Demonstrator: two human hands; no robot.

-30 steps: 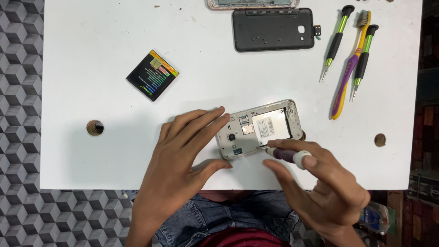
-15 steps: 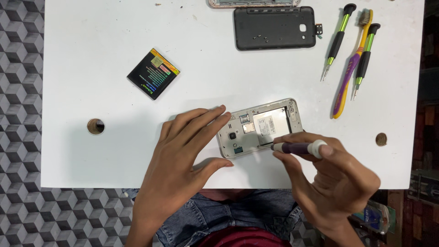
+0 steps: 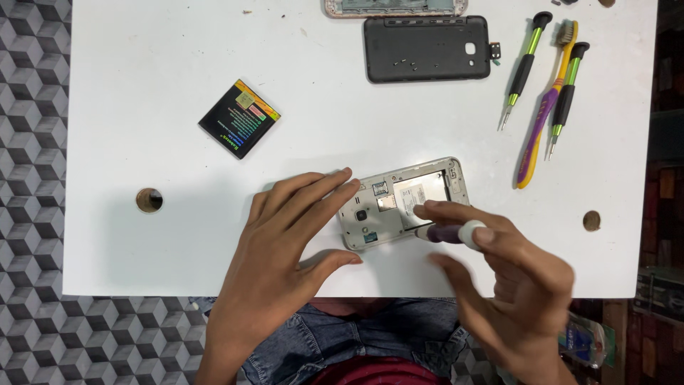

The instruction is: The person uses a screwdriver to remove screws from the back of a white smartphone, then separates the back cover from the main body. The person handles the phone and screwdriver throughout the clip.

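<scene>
Our left hand point(image 3: 285, 249) lies flat, grip apart, steadying the phone point(image 3: 402, 202); right hand point(image 3: 516, 285) grip clamps the screwdriver point(image 3: 449, 232), which may slip and scratch it.

Head view, straight down, near table point(image 3: 178, 271)

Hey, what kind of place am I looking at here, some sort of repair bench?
Probably a small phone repair bench, maybe at home. A white table holds an opened phone that the left hand steadies and the right hand works on with a screwdriver. A removed battery, back cover and spare screwdrivers lie nearby.
</scene>
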